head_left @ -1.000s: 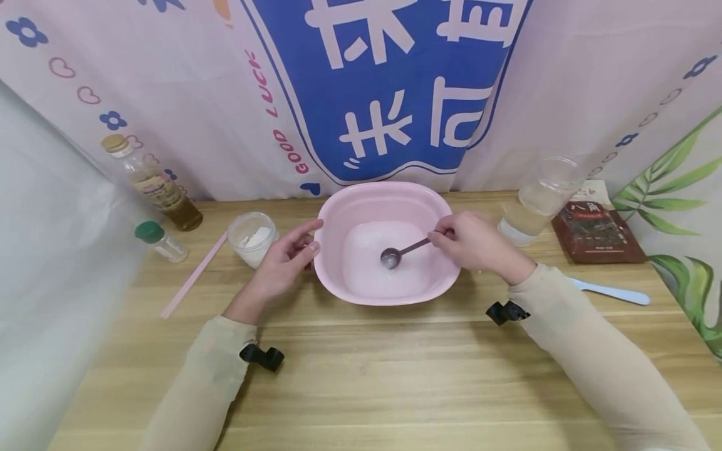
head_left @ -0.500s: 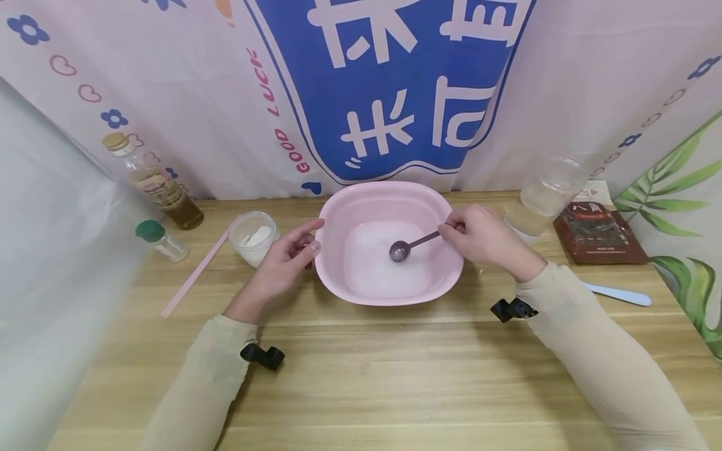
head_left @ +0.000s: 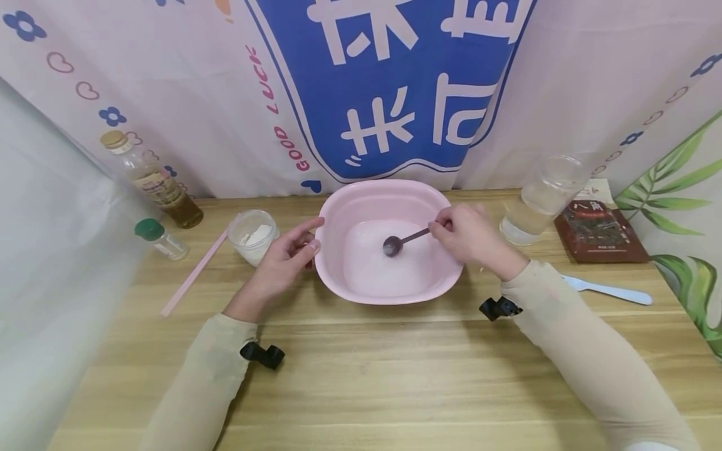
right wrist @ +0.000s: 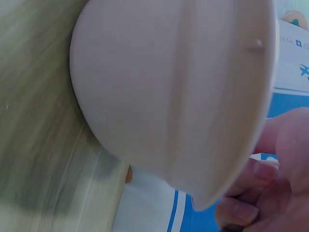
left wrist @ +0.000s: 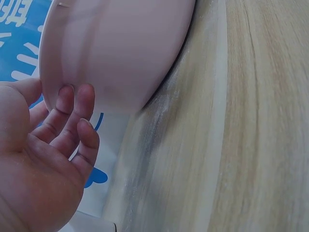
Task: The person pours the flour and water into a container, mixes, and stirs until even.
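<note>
A pink basin (head_left: 338, 275) stands on the wooden table with pale, whitish contents on its bottom. My right hand (head_left: 470, 238) pinches the handle of a dark metal spoon (head_left: 399, 241) whose bowl dips into the basin's middle. My left hand (head_left: 284, 257) rests against the basin's left wall (left wrist: 116, 53), fingers loosely bent and touching it. The right wrist view shows the basin's outer wall (right wrist: 174, 96) close up, with my curled right fingers (right wrist: 260, 193) beyond its rim.
A small cup of white powder (head_left: 252, 237), a pink stick (head_left: 194, 273), a green-capped shaker (head_left: 160, 238) and an oil bottle (head_left: 152, 181) stand at the left. A clear cup of water (head_left: 540, 200), a brown packet (head_left: 599, 232) and a pale blue utensil (head_left: 609, 290) lie at the right.
My right hand has swung the spoon around inside the basin, first rightward, then back and farther from me. The left hand has stayed on the basin.
</note>
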Available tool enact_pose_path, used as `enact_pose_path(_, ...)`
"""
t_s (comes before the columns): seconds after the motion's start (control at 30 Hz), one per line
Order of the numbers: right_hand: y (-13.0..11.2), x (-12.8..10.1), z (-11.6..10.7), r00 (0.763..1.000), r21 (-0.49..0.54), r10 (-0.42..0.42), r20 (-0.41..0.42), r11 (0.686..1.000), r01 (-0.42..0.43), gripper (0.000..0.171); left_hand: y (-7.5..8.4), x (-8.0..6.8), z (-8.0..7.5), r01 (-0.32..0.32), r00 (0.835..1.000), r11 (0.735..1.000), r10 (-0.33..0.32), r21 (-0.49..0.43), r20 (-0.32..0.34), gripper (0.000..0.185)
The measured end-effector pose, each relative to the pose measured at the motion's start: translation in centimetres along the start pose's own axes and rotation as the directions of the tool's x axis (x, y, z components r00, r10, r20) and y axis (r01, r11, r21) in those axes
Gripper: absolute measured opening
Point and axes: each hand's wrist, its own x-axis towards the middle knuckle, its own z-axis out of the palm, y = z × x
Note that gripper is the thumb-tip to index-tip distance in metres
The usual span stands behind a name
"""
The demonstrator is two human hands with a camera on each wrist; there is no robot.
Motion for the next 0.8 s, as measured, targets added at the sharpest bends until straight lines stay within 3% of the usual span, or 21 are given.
enact_pose_path(0.3,1.08,-0.30,-1.07,0.999,0.096,0.031,-0.011,0.995,-0.029,0.025,0.19,0.06,0.01,0.014,1.000,1.000,-0.014,0.023,-0.005,0.050)
enact_pose_path(0.6,0.82,0.41,-0.33,0.997,0.019,0.079,0.017,0.997,-0.080,0.031,0.10,0.01,0.04,0.006,1.000,1.000,-0.006,0.023,-0.004,0.050)
enact_pose_path(0.8,0.87,0.17,-0.44,0.998,0.075,0.054,0.024,0.996,-0.055,0.029,0.10,0.03,0.06,0.018,1.000,0.999,-0.018,0.034,-0.010,0.050)
